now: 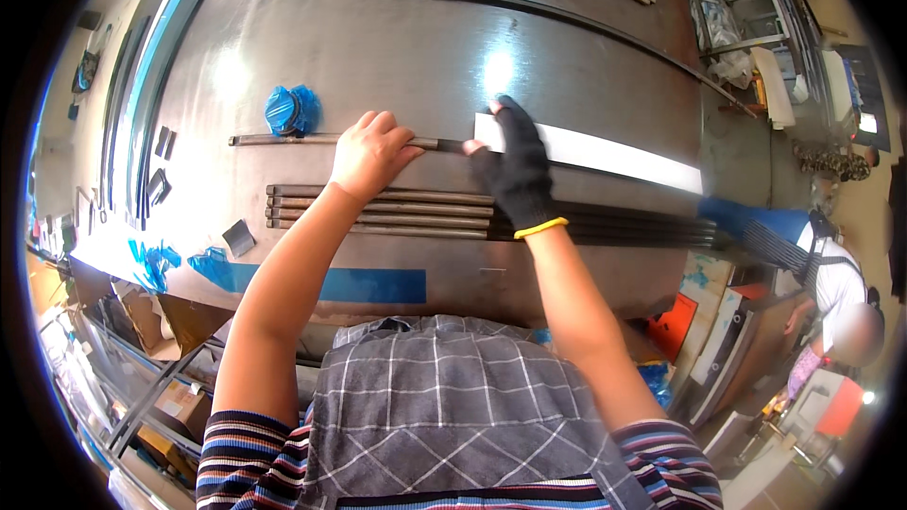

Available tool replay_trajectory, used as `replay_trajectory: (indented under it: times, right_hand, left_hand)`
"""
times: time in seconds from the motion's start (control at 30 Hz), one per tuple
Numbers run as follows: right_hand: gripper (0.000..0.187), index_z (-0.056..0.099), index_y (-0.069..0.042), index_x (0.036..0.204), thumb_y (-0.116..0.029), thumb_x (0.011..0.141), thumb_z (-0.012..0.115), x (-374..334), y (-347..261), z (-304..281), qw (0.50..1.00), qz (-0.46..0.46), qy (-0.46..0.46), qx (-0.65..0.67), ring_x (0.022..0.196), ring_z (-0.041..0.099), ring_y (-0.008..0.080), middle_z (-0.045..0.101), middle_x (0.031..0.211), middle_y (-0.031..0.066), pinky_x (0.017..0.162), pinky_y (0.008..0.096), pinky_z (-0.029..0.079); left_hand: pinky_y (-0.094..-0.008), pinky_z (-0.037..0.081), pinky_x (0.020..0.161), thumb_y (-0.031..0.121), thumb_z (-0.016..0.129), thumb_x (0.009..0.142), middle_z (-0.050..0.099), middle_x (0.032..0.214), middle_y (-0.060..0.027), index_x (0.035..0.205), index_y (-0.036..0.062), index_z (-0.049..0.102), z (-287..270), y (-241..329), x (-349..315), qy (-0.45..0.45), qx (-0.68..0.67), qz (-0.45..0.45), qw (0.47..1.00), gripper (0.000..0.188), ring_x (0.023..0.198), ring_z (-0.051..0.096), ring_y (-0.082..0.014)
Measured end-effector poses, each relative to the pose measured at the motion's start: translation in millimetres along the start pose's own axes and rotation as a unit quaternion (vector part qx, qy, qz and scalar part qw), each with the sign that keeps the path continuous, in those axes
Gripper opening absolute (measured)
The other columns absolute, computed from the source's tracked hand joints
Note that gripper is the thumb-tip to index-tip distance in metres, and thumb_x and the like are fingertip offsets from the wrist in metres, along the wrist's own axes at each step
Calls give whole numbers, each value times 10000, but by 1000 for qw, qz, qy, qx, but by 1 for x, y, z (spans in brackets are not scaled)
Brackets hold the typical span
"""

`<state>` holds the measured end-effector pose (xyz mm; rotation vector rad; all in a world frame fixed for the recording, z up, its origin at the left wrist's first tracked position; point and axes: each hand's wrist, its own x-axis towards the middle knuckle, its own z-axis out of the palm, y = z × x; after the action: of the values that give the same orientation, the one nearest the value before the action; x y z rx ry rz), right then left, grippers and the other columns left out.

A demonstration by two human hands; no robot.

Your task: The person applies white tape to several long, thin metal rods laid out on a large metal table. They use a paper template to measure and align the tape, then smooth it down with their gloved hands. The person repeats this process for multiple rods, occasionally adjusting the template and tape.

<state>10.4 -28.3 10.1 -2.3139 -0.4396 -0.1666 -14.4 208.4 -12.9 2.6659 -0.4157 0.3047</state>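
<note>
My bare left hand (370,157) is closed around a slim metal bar (283,140), which is brownish along the left and dark toward the right. In a black fingerless glove with a yellow cuff, my right hand (518,168) lies across the left end of a long white strip (614,157). Its fingers reach past the strip's far edge, while the slightly blurred thumb is by the bar's dark part. The glove hides how bar and strip meet. Nearer to me, several similar bars (416,210) lie side by side beneath my forearms.
A blue plastic-wrapped roll (291,110) sits beyond the bar's left end. More long bars (567,11) lie at the table's far side, with two white pieces. Blue-edged strips (156,76) lie at left, a blue strip (373,285) along the near edge. At right is another person (836,274).
</note>
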Motion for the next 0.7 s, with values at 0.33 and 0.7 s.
replay_trajectory:
  times: [0.33,0.7]
  right_hand:
    - [298,625,-94,907,-338,805,762,10,-1,-9,973,81,-137,-166,880,639,350,600,972,126,721,445,528]
    - [171,657,-83,882,-252,858,668,13,-12,-7,964,115,-141,-196,877,663,352,625,976,160,746,452,540]
  left_hand:
    - [-367,531,699,281,805,738,565,831,-5,812,159,702,2,-2,0,7,-18,4,1000,175,838,586,-229]
    - [-361,537,718,257,815,722,586,834,1,854,166,736,-1,0,0,-1,-14,-2,1000,178,847,595,-225]
